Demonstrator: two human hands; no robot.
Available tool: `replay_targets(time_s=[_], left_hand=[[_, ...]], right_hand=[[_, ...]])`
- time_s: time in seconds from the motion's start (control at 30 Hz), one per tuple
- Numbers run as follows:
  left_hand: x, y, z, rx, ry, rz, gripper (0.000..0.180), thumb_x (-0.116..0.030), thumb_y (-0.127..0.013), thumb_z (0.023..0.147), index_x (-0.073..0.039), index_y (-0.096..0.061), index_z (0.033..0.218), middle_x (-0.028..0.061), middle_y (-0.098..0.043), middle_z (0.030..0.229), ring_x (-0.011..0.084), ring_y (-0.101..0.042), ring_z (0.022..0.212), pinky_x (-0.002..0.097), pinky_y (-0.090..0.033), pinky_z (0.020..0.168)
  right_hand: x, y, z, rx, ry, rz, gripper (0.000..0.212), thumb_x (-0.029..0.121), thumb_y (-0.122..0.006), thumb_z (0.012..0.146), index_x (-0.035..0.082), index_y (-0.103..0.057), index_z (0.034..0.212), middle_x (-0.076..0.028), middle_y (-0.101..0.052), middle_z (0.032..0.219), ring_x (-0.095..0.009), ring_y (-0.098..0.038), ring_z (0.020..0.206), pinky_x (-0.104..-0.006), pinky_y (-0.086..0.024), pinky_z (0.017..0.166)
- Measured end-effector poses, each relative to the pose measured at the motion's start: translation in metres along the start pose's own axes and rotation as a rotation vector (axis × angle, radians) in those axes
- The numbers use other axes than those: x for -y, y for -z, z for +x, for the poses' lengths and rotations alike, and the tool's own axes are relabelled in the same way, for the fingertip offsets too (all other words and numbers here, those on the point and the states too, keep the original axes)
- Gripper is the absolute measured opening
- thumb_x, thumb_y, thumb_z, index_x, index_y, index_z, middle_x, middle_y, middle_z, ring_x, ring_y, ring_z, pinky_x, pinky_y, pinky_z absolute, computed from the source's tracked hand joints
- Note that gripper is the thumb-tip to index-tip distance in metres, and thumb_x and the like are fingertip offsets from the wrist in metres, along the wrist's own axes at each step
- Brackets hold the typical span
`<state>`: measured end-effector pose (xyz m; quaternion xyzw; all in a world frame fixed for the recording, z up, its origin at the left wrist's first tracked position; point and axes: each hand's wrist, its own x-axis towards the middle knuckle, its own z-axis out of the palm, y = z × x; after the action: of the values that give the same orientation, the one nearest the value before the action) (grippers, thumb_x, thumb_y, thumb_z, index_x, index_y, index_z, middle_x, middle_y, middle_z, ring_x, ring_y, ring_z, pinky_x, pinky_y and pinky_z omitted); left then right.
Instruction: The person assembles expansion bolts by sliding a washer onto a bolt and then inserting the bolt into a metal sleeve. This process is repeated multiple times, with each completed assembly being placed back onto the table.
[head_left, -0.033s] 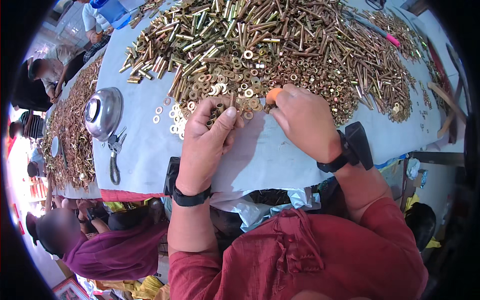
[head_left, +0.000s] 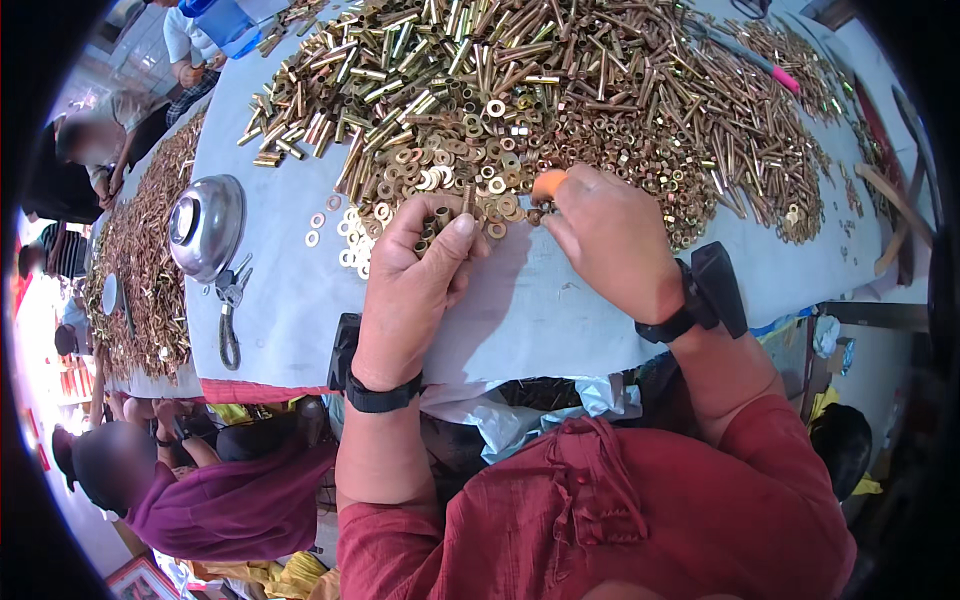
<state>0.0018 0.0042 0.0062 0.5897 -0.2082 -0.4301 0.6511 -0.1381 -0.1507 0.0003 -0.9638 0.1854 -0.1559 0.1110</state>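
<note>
My left hand (head_left: 415, 270) is closed around several short metal sleeves (head_left: 440, 217), their hollow ends showing above the fingers. A threaded bolt (head_left: 468, 197) stands upright by the thumb and fingertips of that hand. My right hand (head_left: 618, 230) reaches to the near edge of a heap of brass-coloured nuts (head_left: 620, 155), its fingers drawn together. An orange finger cover (head_left: 548, 184) sits on one of its fingers. What lies between those fingertips is too small and partly hidden to make out. Flat washers (head_left: 430, 178) lie loose just beyond my left hand.
Long sleeves (head_left: 400, 80) are heaped at the far left, bolts (head_left: 740, 150) at the right. A shiny metal bowl (head_left: 222, 228) and keys (head_left: 232, 290) lie on the left of the pale-covered table (head_left: 290, 330). A pink-tipped tool (head_left: 785, 80) rests far right. Other people sit at the left.
Both hands stay nearly in place. The fingers of my right hand have shifted very slightly at the edge of the nuts.
</note>
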Motion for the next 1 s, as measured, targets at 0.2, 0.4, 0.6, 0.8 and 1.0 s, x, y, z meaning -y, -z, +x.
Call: replay_targets(time_s=[0.2, 0.4, 0.6, 0.8, 1.0], left_hand=[[0.001, -0.004, 0.000, 0.075, 0.060, 0.057, 0.014, -0.018, -0.059, 0.097, -0.007, -0.058, 0.105, -0.0001, -0.066, 0.082, 0.0028, -0.046, 0.058, 0.0168, -0.035, 0.049], [0.008, -0.003, 0.003, 0.185, 0.121, -0.206, 0.017, -0.017, -0.056, 0.097, -0.005, -0.059, 0.109, 0.0052, -0.067, 0.084, 0.0050, -0.047, 0.055, 0.0168, -0.033, 0.044], [0.011, -0.004, 0.006, 0.162, 0.133, -0.221, 0.018, -0.020, -0.057, 0.097, -0.006, -0.059, 0.109, 0.0062, -0.065, 0.084, 0.0061, -0.047, 0.056, 0.0169, -0.030, 0.042], [0.011, -0.009, 0.008, 0.066, 0.088, -0.032, 0.017, -0.021, -0.059, 0.097, -0.008, -0.060, 0.107, 0.0038, -0.064, 0.082, 0.0053, -0.045, 0.057, 0.0173, -0.029, 0.045], [0.010, -0.006, 0.006, 0.002, 0.022, 0.025, 0.013, -0.019, -0.058, 0.098, -0.008, -0.059, 0.104, -0.0012, -0.062, 0.080, 0.0033, -0.044, 0.058, 0.0172, -0.034, 0.051]], right_hand=[[-0.007, -0.001, 0.002, -0.038, 0.026, -0.098, 0.011, 0.015, -0.064, 0.084, 0.010, -0.061, 0.093, -0.008, -0.056, 0.085, -0.028, -0.059, 0.085, -0.0391, -0.051, 0.069], [-0.012, 0.003, -0.001, -0.090, 0.071, -0.037, 0.010, 0.013, -0.063, 0.083, 0.009, -0.063, 0.092, -0.008, -0.056, 0.084, -0.027, -0.059, 0.085, -0.0386, -0.051, 0.069], [-0.009, -0.002, -0.004, -0.101, 0.051, -0.063, 0.021, 0.014, -0.072, 0.077, 0.009, -0.065, 0.096, -0.007, -0.055, 0.088, -0.027, -0.057, 0.087, -0.0382, -0.049, 0.072], [-0.016, -0.007, 0.001, -0.166, 0.098, -0.047, 0.009, 0.015, -0.066, 0.080, 0.009, -0.062, 0.086, -0.007, -0.056, 0.083, -0.026, -0.058, 0.082, -0.0390, -0.050, 0.066], [-0.027, -0.007, 0.008, -0.221, 0.005, -0.011, 0.013, 0.016, -0.068, 0.082, 0.007, -0.064, 0.090, -0.007, -0.060, 0.081, -0.029, -0.060, 0.079, -0.0384, -0.049, 0.069]])
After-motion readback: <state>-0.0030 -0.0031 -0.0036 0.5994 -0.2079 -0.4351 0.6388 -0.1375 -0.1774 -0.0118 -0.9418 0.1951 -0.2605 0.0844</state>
